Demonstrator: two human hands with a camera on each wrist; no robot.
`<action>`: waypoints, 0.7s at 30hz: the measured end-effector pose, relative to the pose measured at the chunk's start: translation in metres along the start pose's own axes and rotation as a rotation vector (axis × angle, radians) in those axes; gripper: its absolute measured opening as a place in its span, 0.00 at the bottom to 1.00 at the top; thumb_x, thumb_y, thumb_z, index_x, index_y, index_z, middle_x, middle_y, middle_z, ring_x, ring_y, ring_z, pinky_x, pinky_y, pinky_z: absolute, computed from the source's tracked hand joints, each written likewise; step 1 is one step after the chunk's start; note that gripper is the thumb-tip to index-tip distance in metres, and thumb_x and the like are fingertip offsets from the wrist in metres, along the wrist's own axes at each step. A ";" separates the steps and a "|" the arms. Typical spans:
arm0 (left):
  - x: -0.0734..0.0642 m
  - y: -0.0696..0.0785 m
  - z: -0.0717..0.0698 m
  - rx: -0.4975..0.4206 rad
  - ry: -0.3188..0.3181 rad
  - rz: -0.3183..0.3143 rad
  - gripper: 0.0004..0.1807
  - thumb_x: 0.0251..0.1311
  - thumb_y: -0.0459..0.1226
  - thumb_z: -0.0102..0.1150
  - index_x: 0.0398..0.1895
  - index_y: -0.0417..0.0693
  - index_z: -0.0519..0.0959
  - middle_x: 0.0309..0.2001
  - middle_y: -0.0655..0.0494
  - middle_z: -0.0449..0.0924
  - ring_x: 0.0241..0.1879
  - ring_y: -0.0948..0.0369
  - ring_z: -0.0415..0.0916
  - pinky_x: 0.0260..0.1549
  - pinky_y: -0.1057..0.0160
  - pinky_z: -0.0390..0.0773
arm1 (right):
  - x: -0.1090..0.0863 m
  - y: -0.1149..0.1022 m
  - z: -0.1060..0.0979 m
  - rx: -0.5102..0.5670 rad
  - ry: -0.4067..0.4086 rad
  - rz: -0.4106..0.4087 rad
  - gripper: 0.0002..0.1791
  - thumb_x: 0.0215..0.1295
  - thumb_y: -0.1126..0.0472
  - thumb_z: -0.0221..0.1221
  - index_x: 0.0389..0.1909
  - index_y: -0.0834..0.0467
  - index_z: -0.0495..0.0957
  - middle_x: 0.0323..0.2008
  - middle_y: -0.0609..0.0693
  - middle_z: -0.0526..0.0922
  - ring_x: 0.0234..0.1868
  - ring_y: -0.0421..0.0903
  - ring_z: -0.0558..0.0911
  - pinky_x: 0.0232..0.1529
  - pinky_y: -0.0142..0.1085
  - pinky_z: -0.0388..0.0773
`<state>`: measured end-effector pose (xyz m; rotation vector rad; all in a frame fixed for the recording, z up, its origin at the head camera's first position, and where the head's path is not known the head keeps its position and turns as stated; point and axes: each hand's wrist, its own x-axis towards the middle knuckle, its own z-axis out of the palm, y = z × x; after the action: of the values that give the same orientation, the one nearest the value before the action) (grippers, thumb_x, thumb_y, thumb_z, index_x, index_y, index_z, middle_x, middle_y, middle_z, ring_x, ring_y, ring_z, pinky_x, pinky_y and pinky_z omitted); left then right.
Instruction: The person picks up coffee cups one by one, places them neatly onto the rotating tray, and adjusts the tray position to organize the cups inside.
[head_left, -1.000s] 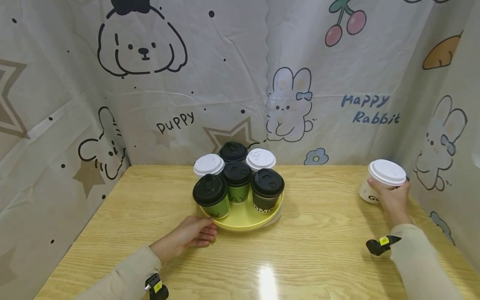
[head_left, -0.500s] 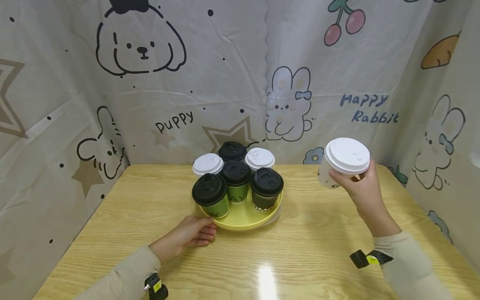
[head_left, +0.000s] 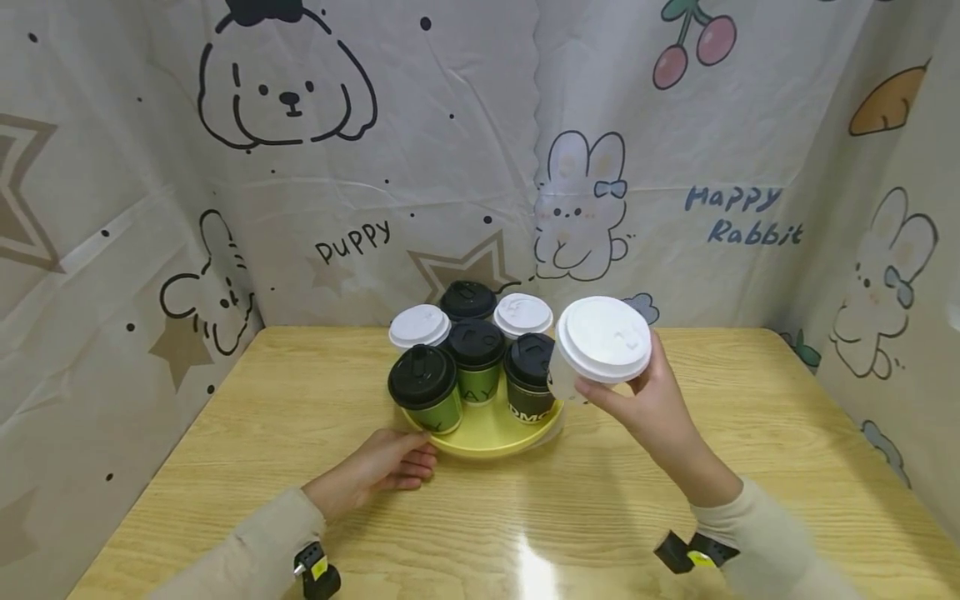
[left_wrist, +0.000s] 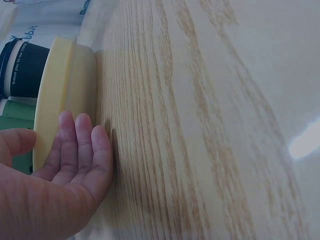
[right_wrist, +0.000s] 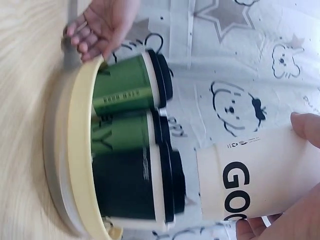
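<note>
My right hand (head_left: 662, 417) grips a white paper coffee cup (head_left: 603, 337) with a white lid, raised beside the tray's right side and overlapping a dark cup there. Black letters show on its wall in the right wrist view. My left hand (head_left: 375, 473) holds the front-left rim of a round yellow tray (head_left: 487, 437), thumb over the edge and fingers against the outer side. On the tray stand green cups (head_left: 438, 415) with black lids, a dark cup (head_left: 528, 402) with a black lid, another black-lidded cup (head_left: 468, 300) at the back, and two white-lidded cups (head_left: 418, 325).
The tray rests on a greyish base (right_wrist: 57, 165) on a wooden table (head_left: 300, 400). A printed cloth (head_left: 450, 150) hangs behind and along both sides of the table. Light glares on the table (head_left: 660, 533) near its front.
My right hand has lifted the white cup from the table's far right and carried it left to the tray. My left hand has stayed at the tray's rim.
</note>
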<state>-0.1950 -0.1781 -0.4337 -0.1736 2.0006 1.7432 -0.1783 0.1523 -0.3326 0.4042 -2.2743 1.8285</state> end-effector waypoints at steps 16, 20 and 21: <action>0.001 0.000 0.001 0.002 -0.018 0.010 0.20 0.69 0.42 0.47 0.45 0.30 0.77 0.29 0.57 0.81 0.28 0.66 0.80 0.30 0.68 0.80 | -0.013 0.036 0.095 0.071 0.033 -0.098 0.54 0.41 0.66 0.76 0.69 0.54 0.56 0.64 0.51 0.67 0.65 0.48 0.66 0.68 0.49 0.57; 0.001 -0.001 0.001 0.007 -0.017 0.008 0.20 0.69 0.42 0.46 0.44 0.30 0.77 0.29 0.56 0.81 0.28 0.65 0.80 0.31 0.67 0.81 | -0.015 0.047 0.111 0.044 0.066 -0.115 0.54 0.39 0.64 0.78 0.68 0.55 0.58 0.63 0.51 0.68 0.64 0.46 0.67 0.66 0.48 0.60; 0.001 -0.001 0.001 0.008 -0.016 0.006 0.20 0.69 0.42 0.46 0.44 0.30 0.76 0.30 0.56 0.81 0.29 0.65 0.80 0.31 0.67 0.81 | -0.016 0.049 0.114 0.035 0.072 -0.115 0.54 0.39 0.64 0.78 0.68 0.55 0.58 0.63 0.51 0.68 0.64 0.46 0.67 0.66 0.48 0.61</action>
<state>-0.1953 -0.1771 -0.4350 -0.1502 1.9984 1.7346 -0.1771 0.0526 -0.4076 0.4570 -2.1283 1.7984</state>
